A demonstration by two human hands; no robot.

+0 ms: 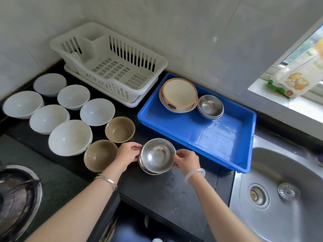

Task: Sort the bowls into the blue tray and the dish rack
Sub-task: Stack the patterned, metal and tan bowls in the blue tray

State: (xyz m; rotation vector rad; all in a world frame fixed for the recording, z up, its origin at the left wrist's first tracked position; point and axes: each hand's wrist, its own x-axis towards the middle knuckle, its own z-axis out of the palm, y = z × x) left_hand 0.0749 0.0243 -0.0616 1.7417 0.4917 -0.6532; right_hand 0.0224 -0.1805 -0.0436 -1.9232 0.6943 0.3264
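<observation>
View: a single wide-angle camera, worn on the person's head.
Position: above the near edge of the worktop (166,189), on the person's side.
Direction: forward and steeply down, toward the tiled wall (192,32) that fills the top of the frame.
Nearness: close. Both forearms enter from the bottom, and the left hand (128,154) and right hand (187,158) hold the stack of steel bowls (157,156) near the centre.
Coverage: gas burner (15,194) at the left edge, sink (279,180) at the right edge, dish rack (111,67) and blue tray (218,137) further back.
</observation>
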